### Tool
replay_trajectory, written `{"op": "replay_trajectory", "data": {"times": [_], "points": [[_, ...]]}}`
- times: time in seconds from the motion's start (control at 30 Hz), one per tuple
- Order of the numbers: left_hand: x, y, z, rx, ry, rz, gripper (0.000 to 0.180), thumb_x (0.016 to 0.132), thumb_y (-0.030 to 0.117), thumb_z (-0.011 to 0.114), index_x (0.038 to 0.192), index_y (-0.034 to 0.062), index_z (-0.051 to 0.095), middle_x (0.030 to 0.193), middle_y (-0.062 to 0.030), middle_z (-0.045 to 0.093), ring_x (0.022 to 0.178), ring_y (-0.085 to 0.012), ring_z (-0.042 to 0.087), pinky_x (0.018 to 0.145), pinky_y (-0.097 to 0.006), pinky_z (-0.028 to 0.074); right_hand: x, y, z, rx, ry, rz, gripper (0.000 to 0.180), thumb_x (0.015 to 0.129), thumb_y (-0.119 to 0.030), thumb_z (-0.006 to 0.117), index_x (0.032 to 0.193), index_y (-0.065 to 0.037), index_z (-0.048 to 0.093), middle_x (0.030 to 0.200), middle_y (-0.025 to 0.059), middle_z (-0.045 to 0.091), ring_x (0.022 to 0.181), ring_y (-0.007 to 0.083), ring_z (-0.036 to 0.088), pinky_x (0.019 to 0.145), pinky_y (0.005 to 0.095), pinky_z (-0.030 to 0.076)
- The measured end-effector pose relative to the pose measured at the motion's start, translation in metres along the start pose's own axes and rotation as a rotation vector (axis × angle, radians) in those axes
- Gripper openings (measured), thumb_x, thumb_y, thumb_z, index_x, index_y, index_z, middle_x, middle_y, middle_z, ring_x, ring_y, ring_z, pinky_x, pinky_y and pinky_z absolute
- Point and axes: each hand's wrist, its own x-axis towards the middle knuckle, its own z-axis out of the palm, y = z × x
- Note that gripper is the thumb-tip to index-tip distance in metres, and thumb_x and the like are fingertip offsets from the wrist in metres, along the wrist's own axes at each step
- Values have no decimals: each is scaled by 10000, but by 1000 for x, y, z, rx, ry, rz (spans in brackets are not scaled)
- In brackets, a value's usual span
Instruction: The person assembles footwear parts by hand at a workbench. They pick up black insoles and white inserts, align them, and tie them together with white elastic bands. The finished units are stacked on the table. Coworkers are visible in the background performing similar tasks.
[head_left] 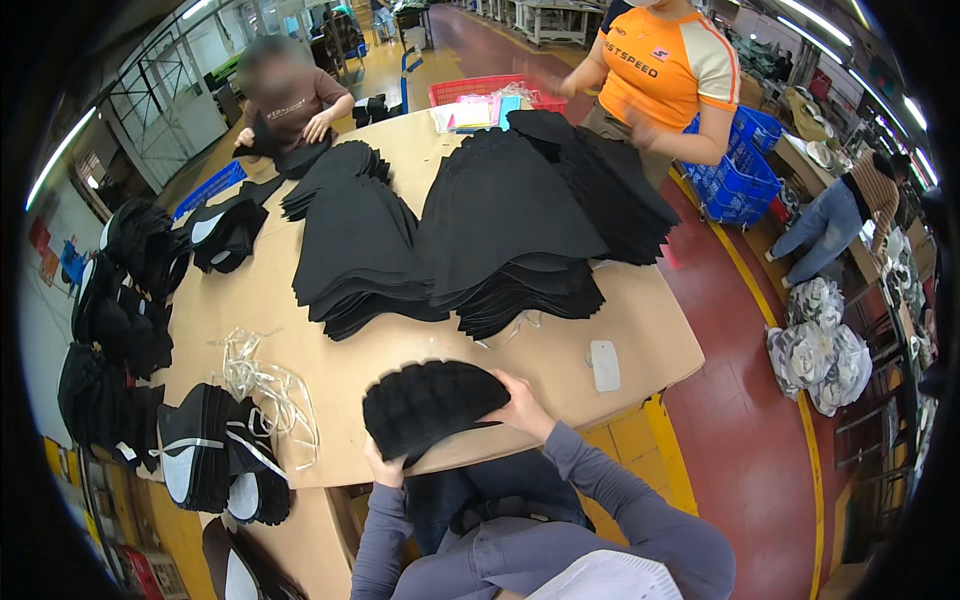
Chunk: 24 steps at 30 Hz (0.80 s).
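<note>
Head view shows a fanned stack of black curved fabric pieces (432, 405) held at the near edge of the tan wooden table (560, 350), its long axis running left to right between both hands. The left hand (383, 467) grips the stack's lower left end from beneath, fingers closed on it. The right hand (520, 405) clasps the right end, fingers curled over its edge; both forearms rise from below, elbows bent. Large piles of black cut panels (480, 230) lie well beyond.
</note>
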Motion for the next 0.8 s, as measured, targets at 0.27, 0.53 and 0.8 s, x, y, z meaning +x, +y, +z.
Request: {"op": "replay_trajectory", "data": {"times": [0.27, 0.53, 0.8], "points": [[8, -47, -30, 96, -48, 115, 556, 758, 253, 784, 1196, -21, 580, 1095, -96, 661, 996, -216, 639, 891, -356, 500, -4, -15, -10, -216, 53, -225, 676, 573, -180, 894, 1160, -19, 599, 981, 162, 661, 934, 358, 635, 816, 411, 501], [5, -21, -9, 396, -133, 248, 520, 820, 122, 688, 1297, -13, 531, 1169, -124, 653, 1058, -207, 631, 917, -337, 502, -26, 24, 5, -111, 78, -82, 651, 587, -135, 873, 1156, -10, 584, 1040, 171, 634, 960, 380, 616, 845, 409, 496], [6, -15, -11, 396, -136, 278, 396, 882, 124, 603, 1251, -14, 556, 1145, -114, 655, 1019, -213, 640, 912, -330, 506, -23, 19, 6, -136, 157, -185, 546, 648, -82, 820, 1137, -35, 584, 1013, 164, 624, 948, 382, 604, 818, 425, 489]]}}
